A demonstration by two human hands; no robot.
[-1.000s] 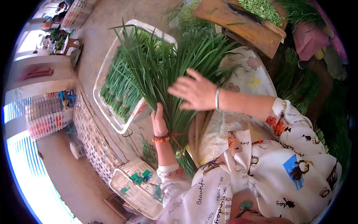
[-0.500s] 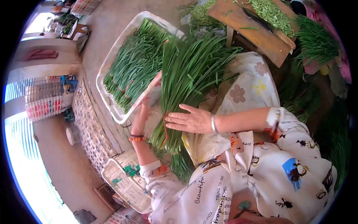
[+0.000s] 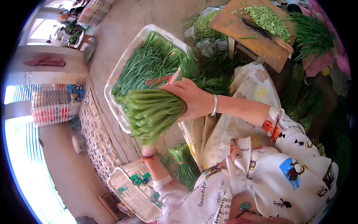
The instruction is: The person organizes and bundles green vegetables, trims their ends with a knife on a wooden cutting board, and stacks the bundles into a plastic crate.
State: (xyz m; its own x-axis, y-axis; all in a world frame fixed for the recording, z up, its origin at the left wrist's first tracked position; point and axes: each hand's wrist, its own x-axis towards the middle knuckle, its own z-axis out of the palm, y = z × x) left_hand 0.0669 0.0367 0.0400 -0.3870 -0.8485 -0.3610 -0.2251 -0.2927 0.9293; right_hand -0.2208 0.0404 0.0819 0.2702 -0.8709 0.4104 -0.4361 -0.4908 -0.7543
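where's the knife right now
In the head view, the knife is at the upper right, lying on the wooden board beside the pile of chopped green pieces.

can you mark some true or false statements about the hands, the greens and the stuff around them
1. The right hand, with a shiny silver metal bangle, grips a thick bundle of long green stems. True.
2. The right wrist wears the orange round-bead bracelet. False: the left hand has that bracelet at its wrist.
3. A dark-bladed knife with a wooden handle lies on a brown wooden board. True.
4. The white rectangular plastic crate is empty. False: the crate holds many green leaves.
5. Small chopped light-green pieces are heaped on the board. True.
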